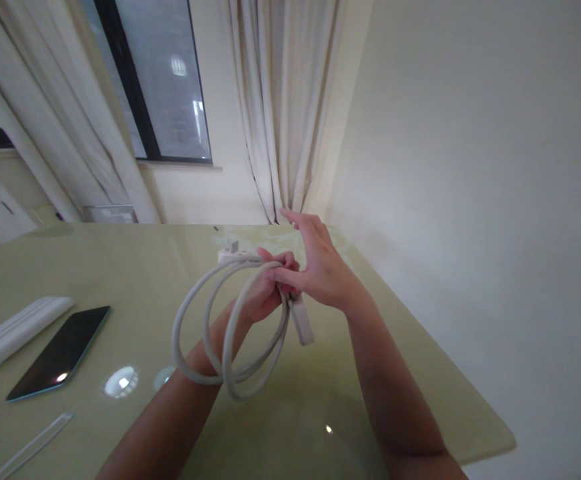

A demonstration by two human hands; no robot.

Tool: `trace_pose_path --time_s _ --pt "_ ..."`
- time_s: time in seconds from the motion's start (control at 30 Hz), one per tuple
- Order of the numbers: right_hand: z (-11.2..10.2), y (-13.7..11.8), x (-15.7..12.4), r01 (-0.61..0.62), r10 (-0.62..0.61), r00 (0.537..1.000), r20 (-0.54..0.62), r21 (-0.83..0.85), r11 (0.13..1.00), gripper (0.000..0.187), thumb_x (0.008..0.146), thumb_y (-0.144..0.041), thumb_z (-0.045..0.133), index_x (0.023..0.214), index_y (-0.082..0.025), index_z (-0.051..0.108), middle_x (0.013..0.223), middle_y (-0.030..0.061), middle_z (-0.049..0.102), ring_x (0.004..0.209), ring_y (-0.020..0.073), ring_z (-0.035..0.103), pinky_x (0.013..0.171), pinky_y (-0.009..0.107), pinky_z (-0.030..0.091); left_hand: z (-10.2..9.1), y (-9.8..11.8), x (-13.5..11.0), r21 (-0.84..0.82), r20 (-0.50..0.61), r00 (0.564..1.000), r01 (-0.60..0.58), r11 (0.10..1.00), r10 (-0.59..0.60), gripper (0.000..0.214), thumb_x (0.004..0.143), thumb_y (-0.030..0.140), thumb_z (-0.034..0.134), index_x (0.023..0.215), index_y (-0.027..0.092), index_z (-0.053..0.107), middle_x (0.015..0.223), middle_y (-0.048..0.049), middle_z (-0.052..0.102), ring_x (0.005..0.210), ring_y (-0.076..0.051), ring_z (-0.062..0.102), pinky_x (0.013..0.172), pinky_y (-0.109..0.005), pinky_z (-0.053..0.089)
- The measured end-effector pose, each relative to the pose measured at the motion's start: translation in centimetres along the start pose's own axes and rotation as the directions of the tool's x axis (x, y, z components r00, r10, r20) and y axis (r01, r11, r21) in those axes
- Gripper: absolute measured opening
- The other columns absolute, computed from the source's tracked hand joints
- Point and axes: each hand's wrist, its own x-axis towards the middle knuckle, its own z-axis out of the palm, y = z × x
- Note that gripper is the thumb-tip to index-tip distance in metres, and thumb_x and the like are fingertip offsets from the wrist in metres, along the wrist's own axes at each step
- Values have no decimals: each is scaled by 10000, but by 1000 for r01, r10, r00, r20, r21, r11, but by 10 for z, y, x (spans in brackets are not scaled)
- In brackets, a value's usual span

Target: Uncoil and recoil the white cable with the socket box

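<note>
A coiled white power cord hangs in several loops above the table. My left hand is closed around the gathered side of the coil, and its fingers are partly hidden. A white plug with prongs sticks out to the left beyond that hand. On the other side, a white rectangular block hangs just below the fingers. My right hand is beside the coil with its fingers stretched out and apart. Its thumb lies against the loops near my left hand.
A glossy pale green table spreads below. On its left are a long white case, a black-screened tablet or phone and a thin white looped item. A wall runs along the right; curtains hang behind.
</note>
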Motion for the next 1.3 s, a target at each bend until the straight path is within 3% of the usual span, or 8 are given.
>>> trace_pose_path --time_s 0.17,0.3,0.47,0.7,0.87,0.97,1.1,1.3 --pt "18 25 4 -256 138 950 281 441 861 706 846 -524 764 1422 -234 475 1319 104 582 1164 236 595 1024 439 492 -6 21 0 -106 56 967 -243 964 250 730 595 899 643 699 212 420 613 60 315 551 -105 351 534 -229 438" --pt "27 31 7 -347 75 896 438 585 733 472 848 -465 780 1175 -180 593 1114 55 669 1006 176 634 914 325 527 -17 23 0 151 81 949 -315 937 306 623 640 650 857 710 212 420 705 39 428 643 -119 458 593 -240 462" --pt "21 37 7 -383 108 840 531 441 811 387 858 -363 768 1148 -152 624 815 11 685 732 142 639 693 263 497 -20 27 -5 662 -2 868 -371 651 497 349 931 503 642 798 185 587 875 -22 588 779 -143 577 684 -258 497" --pt "-6 45 -3 -337 -59 739 671 444 830 431 991 -550 557 896 -139 650 777 45 694 731 145 642 703 256 478 -30 23 -1 902 201 935 -293 317 292 502 987 571 459 1343 243 592 1336 -111 625 1160 -256 610 993 -409 505" --pt "-54 73 1 -286 206 785 584 47 957 501 1054 -561 384 889 -150 619 729 35 667 688 144 630 718 255 476 -90 -1 6 992 -43 994 31 -121 -98 452 908 508 596 1242 218 685 1240 -139 694 1170 -314 628 1023 -471 471" --pt "-76 92 17 -235 432 837 336 -492 838 437 1081 -487 352 1038 -146 623 867 92 721 798 181 671 776 275 478 -111 -10 2 889 -235 953 131 -438 -192 388 908 452 598 1204 223 703 1287 -159 681 1263 -382 563 1038 -569 412" --pt "-71 127 29 -138 492 862 119 -880 454 437 1079 -470 344 1272 -128 536 1172 223 702 1062 279 686 844 342 484 -104 -25 -13 896 -258 953 174 -407 -160 431 988 459 441 1293 233 645 1370 -153 637 1275 -343 560 1042 -552 403" --pt "-33 169 -15 8 541 796 272 -898 440 333 1082 -278 381 1262 -83 581 1190 258 691 1129 267 681 931 356 456 -89 -62 -63 901 -156 986 121 -418 -52 427 982 373 455 1370 252 586 1446 -143 572 1335 -323 501 1086 -538 354"
